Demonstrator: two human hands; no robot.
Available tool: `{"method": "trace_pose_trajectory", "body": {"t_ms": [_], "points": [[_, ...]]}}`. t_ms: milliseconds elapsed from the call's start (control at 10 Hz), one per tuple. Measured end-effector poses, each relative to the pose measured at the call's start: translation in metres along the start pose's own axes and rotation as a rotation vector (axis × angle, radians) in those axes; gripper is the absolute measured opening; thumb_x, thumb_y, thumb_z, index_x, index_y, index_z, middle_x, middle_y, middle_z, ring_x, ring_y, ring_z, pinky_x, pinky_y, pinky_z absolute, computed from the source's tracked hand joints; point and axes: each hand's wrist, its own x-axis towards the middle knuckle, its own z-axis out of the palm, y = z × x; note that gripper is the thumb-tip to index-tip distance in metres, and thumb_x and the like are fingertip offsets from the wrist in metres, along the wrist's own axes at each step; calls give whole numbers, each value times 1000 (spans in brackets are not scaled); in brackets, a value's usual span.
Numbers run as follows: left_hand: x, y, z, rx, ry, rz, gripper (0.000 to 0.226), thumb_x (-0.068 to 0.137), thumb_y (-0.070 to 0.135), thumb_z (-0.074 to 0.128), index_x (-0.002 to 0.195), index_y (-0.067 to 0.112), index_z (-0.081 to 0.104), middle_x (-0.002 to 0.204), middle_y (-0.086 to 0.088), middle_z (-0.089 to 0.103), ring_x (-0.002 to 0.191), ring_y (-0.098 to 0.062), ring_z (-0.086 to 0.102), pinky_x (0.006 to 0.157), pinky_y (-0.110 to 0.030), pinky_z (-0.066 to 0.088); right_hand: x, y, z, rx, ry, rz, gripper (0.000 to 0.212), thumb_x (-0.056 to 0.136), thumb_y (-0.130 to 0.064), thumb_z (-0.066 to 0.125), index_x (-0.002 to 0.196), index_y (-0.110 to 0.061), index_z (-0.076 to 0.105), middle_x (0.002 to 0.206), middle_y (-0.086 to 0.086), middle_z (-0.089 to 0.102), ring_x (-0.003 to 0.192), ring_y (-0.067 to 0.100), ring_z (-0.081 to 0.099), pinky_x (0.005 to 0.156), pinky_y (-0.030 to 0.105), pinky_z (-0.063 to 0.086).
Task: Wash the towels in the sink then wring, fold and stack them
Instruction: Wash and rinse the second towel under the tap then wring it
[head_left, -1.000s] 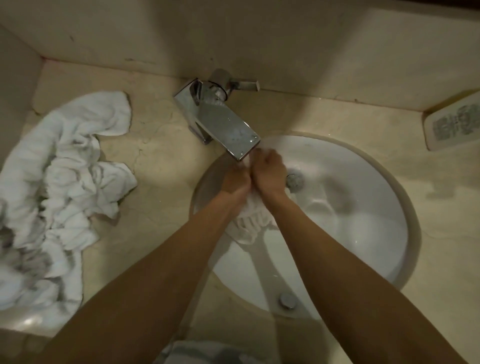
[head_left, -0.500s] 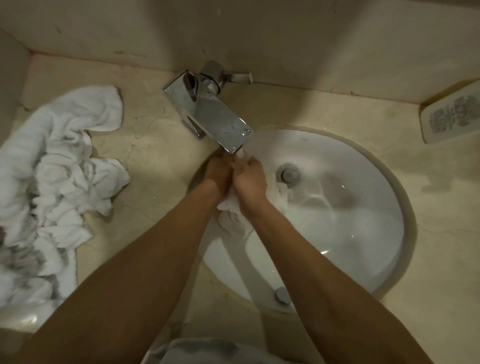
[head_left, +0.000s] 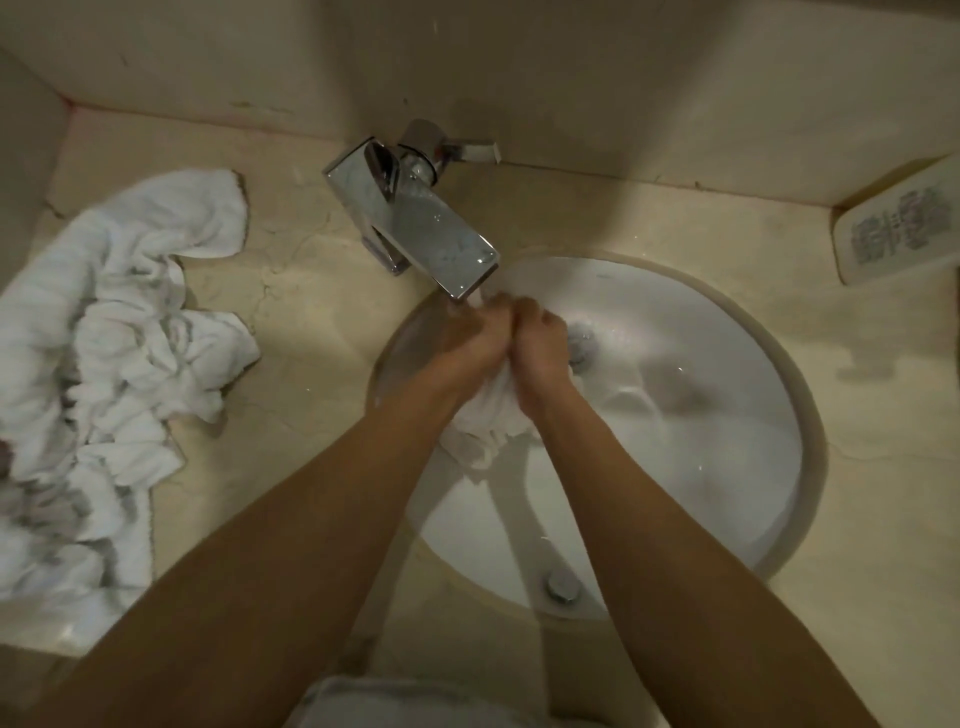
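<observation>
**Towel bunched under the tap**

The left hand (head_left: 470, 338) and right hand (head_left: 540, 345), side by side, each have their grip clamped on a white towel (head_left: 491, 423) over the sink (head_left: 727, 452), just below the faucet (head_left: 415, 223). More towels (head_left: 104, 364) lie heaped on the desk (head_left: 311, 322) to the left.

Left hand (head_left: 470, 343), right hand (head_left: 540, 345) clenched together

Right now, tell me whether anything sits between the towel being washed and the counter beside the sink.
Nothing visible does. Both hands, left hand and right hand, grip the wet towel over the sink. The counter alongside is bare up to the towel pile.
</observation>
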Motion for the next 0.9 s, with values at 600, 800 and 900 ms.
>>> {"method": "trace_pose_trajectory", "body": {"t_ms": [600, 800, 900], "points": [[-67, -78, -46, -712, 75, 235, 40, 96, 32, 60, 125, 4, 59, 118, -15, 68, 107, -28, 66, 85, -39, 57, -25, 56, -93, 1082, -424, 294, 61, 95, -42, 55, 145, -9, 47, 143, 18, 54, 131, 30, 55, 106, 50, 46], [-55, -95, -19, -696, -96, -300, 30, 92, 23, 66, 117, 5, 65, 108, -15, 71, 96, -29, 69, 80, -38, 59, -39, 73, -78, 750, -378, 458, 48, 101, -37, 52, 132, -1, 62, 135, 20, 61, 123, 32, 61, 103, 43, 51], [-42, -102, -21, -388, 107, -277, 32, 85, 23, 72, 111, 5, 66, 95, -13, 72, 86, -29, 70, 76, -38, 58, -31, 72, -79, 442, -163, 339, 41, 97, -29, 62, 132, -7, 61, 121, 15, 70, 111, 30, 68, 96, 44, 54]]}}
